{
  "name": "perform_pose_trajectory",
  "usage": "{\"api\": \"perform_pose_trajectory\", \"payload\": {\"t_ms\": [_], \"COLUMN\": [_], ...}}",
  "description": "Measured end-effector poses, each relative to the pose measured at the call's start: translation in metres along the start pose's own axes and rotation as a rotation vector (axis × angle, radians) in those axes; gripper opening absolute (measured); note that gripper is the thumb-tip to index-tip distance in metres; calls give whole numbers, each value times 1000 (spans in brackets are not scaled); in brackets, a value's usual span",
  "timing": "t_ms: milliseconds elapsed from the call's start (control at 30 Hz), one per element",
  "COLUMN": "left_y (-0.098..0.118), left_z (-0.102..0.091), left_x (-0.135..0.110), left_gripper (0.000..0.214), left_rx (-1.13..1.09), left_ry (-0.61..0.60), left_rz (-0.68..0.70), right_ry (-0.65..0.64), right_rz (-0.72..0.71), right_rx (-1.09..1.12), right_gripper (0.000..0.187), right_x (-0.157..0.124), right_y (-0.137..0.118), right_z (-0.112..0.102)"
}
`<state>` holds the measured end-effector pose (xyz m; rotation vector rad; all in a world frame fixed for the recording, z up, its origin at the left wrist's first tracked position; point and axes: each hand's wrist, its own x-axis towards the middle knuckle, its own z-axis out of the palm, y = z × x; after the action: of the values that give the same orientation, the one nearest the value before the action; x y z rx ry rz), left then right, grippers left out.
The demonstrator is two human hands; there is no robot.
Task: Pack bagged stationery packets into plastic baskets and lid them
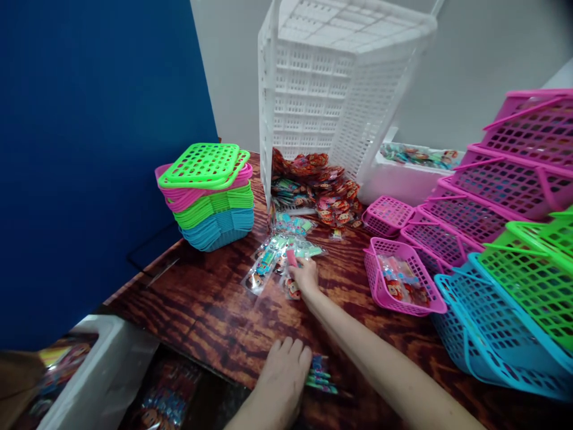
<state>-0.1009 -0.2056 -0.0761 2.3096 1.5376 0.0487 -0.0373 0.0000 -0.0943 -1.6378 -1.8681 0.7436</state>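
I have the right hand [305,276] grasping a small pink piece [291,258] above clear packets [265,263] midway across the bench [201,298]. The left hand [286,365] lies palm-down at the near side, just left of patterned sticks [321,377]; I cannot tell whether it grips them. To the right, I see a pink basket [414,309] holding packets.
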Motion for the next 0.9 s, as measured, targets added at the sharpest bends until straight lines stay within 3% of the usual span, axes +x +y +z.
{"api": "perform_pose_trajectory", "payload": {"t_ms": [133, 300, 467, 600, 700, 800, 900], "left_y": [1, 2, -3, -7, -9, -12, -15], "left_z": [-6, -10, -12, -17, -16, -13, -11], "left_x": [-3, -5, -13, -20, -24, -29, -33], "left_gripper": [32, 30, 30, 27, 29, 32, 36], "left_rx": [-21, -30, -33, -57, -78, -125, -189], "left_ry": [3, -22, 2, 41, 147, 321, 359], "left_rz": [1, -12, -1, 12, 7, -18, -18], "right_ry": [65, -10, -86, -100, -216, -302, -387], "right_rz": [169, 180, 34, -341, -488, -470, -412], "right_rx": [-45, -48, -116, -373, -402, -382, -337], "right_gripper": [35, 39, 53, 82, 80, 65, 49], "right_x": [-4, -4, -31, -79, -113, -135, -146], "right_y": [-13, -10, 1, 14, 27, 33, 28], "right_z": [8, -8, -65, -102, -104, -101, -104]}}
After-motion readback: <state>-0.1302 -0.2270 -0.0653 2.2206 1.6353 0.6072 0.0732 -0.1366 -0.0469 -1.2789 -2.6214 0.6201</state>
